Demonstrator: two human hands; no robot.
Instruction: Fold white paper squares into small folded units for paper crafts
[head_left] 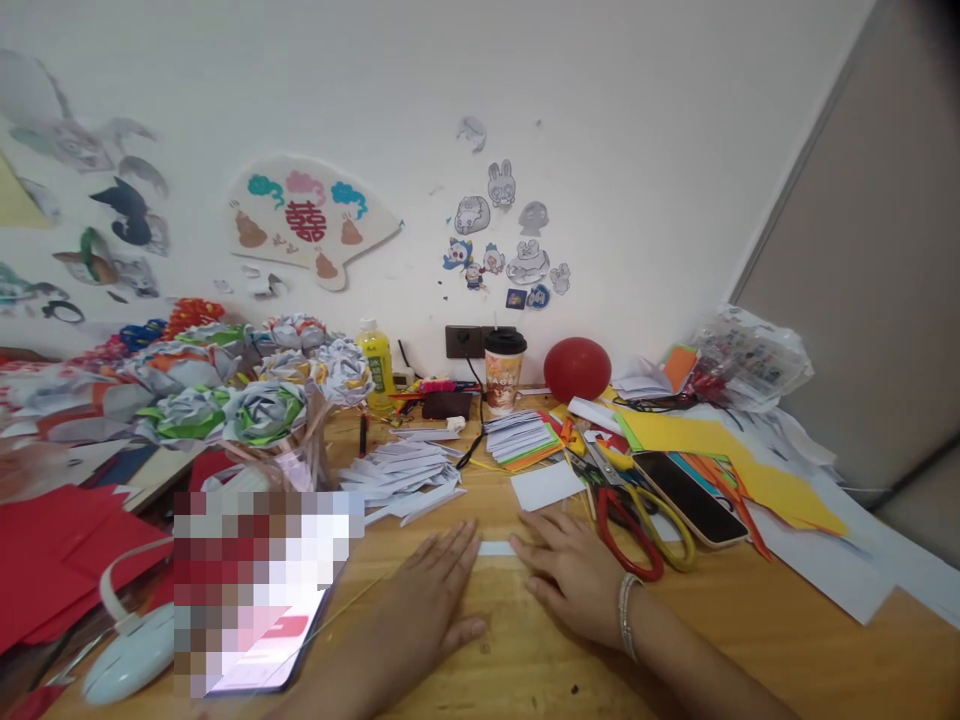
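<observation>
A narrow white folded paper strip [496,548] lies flat on the wooden table, its two ends under my fingers. My left hand [429,592] rests palm down with fingers stretched out, the fingertips pressing the strip's left end. On the right end lie the fingers of my right hand [568,565], spread and flat; a bracelet circles that wrist. Just beyond the right hand is a white paper sheet [547,486]. Behind my left hand spreads a loose pile of folded white strips [405,470].
Red- and yellow-handled scissors [628,530] and a dark phone [690,497] lie right. A coffee cup [503,372], red balloon [577,369] and yellow bottle [375,366] stand along the wall. Paper flowers [266,412], a lit screen [262,640] and red paper [67,550] occupy the left.
</observation>
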